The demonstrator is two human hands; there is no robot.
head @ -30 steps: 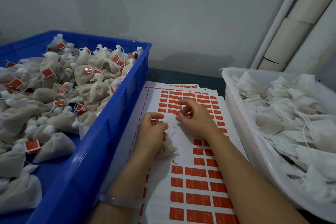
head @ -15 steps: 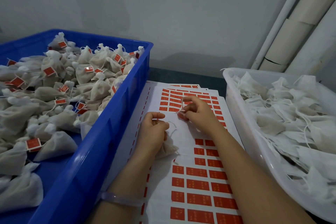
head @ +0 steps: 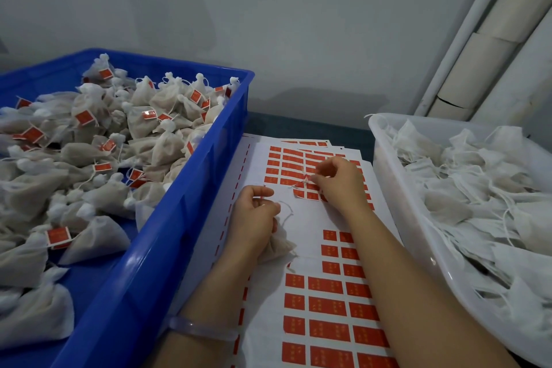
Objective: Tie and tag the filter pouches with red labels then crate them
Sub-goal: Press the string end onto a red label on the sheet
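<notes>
A sheet of red labels point(head: 325, 305) lies flat between two bins. My left hand point(head: 257, 218) grips a white filter pouch point(head: 279, 246) against the sheet and pinches its string point(head: 287, 212) between thumb and forefinger. My right hand point(head: 339, 181) pinches the string's far end at a red label point(head: 304, 191) whose edge is lifted off the sheet. The blue crate point(head: 185, 197) on the left holds several tied pouches with red tags.
A white tub point(head: 418, 218) on the right is piled with untied pouches and loose strings. A grey wall stands behind, with pale pipes point(head: 478, 33) at the back right. More label sheets lie under the top one.
My right hand has moved a little up and right, drawing the string end onto a red label that now lifts from the sheet. My left hand has stayed on the pouch.
</notes>
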